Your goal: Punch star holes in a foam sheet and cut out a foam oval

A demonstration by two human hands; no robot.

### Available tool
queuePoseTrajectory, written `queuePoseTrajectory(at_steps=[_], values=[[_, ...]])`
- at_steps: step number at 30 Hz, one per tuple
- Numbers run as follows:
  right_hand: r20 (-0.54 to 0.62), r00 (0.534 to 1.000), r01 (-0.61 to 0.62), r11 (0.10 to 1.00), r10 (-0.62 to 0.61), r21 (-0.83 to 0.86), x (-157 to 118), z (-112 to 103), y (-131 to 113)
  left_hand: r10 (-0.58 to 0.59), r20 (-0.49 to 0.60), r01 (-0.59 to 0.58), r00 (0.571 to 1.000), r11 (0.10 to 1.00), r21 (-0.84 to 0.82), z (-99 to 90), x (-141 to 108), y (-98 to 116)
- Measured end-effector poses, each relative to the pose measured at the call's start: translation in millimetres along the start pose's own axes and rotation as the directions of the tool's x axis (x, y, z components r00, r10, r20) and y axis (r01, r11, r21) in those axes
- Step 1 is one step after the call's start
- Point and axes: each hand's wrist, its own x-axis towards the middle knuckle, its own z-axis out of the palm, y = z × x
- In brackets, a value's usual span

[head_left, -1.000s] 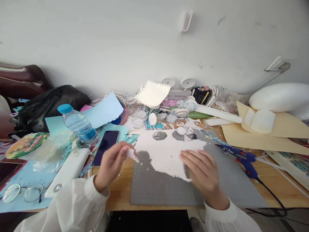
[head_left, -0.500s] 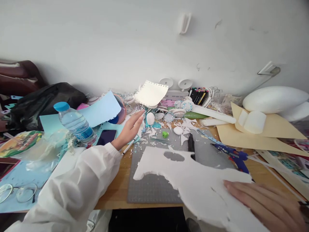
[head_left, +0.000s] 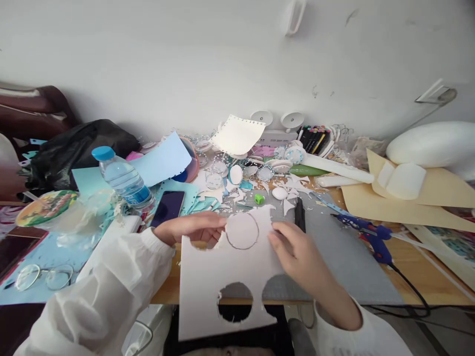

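Note:
A white foam board (head_left: 204, 282) is held up over the front edge of the desk, partly above the grey cutting mat (head_left: 334, 257). Round holes and curved notches are cut through it, and a circle (head_left: 242, 231) is drawn near its top. My left hand (head_left: 195, 225) grips the board at the upper left notch, some fingers behind it. On the right edge, my right hand (head_left: 297, 249) pinches the board between thumb and fingers. Just beyond lie a black cutter-like tool (head_left: 300, 215), a small green sharpener-like block (head_left: 259, 199) and a white oval piece (head_left: 279, 193).
White foam scraps (head_left: 293, 185) litter the mat's back. To the left stand a water bottle (head_left: 124, 178), a phone (head_left: 168, 208) and eyeglasses (head_left: 44, 277). A blue glue gun (head_left: 374, 235) with a cord lies right, near tan paper (head_left: 389, 207).
The board has turned and moved left, now held up in front of me. My left hand came back from the clutter onto it; my right hand shifted left and grips its edge.

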Motion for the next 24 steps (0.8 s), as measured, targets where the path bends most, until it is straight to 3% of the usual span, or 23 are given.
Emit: queuePoseTrajectory(at_steps=[4,9,17,24], values=[[0.116,0.993,0.018,0.994,-0.005,-0.107,2,26,3,-0.006,-0.088,0.007,0.996,1.0,0.014,-11.8,24,-34],[0.18,0.983,-0.003,0.993,0.025,-0.12,20,46,7,0.031,-0.055,-0.031,0.998,1.0,-0.005,-13.5,40,-58],[0.157,0.987,-0.034,0.999,0.028,0.038,35,77,26,0.069,-0.095,-0.067,0.993,0.998,0.016,-17.8,38,-65],[0.07,0.998,-0.001,0.999,-0.002,0.046,29,74,26,0.065,-0.072,-0.062,0.995,0.997,0.041,-18.4,40,-62]])
